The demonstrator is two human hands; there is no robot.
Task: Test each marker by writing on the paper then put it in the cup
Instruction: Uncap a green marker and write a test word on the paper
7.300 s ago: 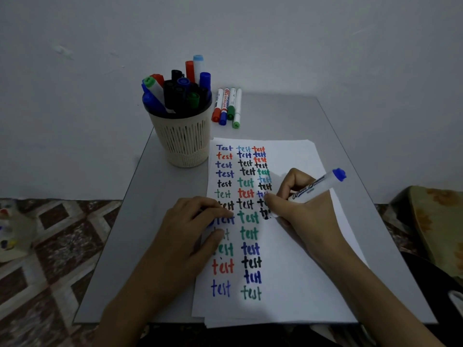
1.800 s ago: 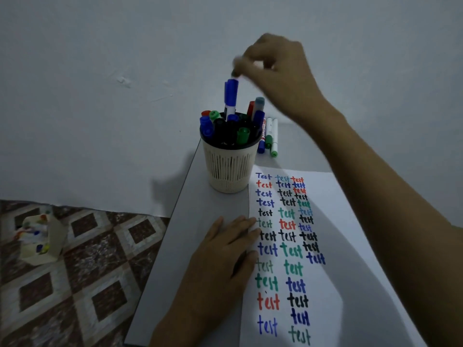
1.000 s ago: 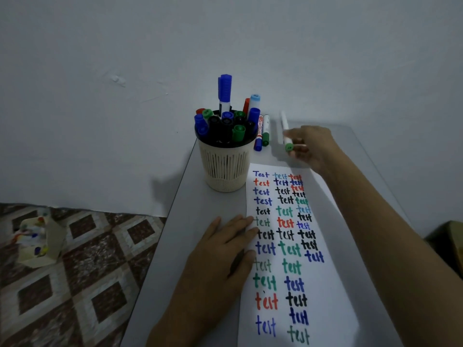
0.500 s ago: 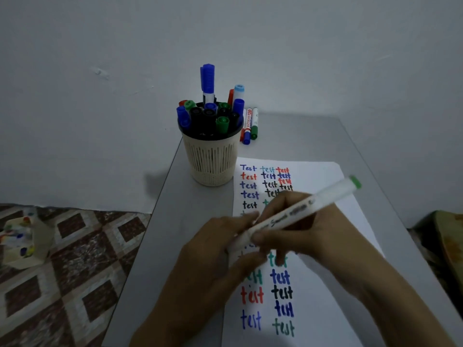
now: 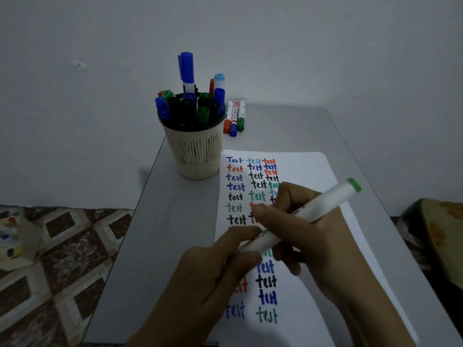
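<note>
I hold the green marker [image 5: 323, 206] slanted above the paper [image 5: 313, 171], toward the near edge of the tabletop [image 5: 175, 221]. My right hand [image 5: 313, 229] wraps its smooth white barrel, and the fingers [image 5: 240, 236] of my left hand [image 5: 213, 276] pinch its lower end, where the cap is mostly hidden. To uncap it well, I judge I should pull straight along the barrel rather than bend it sideways, with the tip kept off the inked rows. The paper is thin and matte. The slotted cream cup [image 5: 198, 156], crammed with round plastic markers [image 5: 188, 71], stands by the far left corner.
</note>
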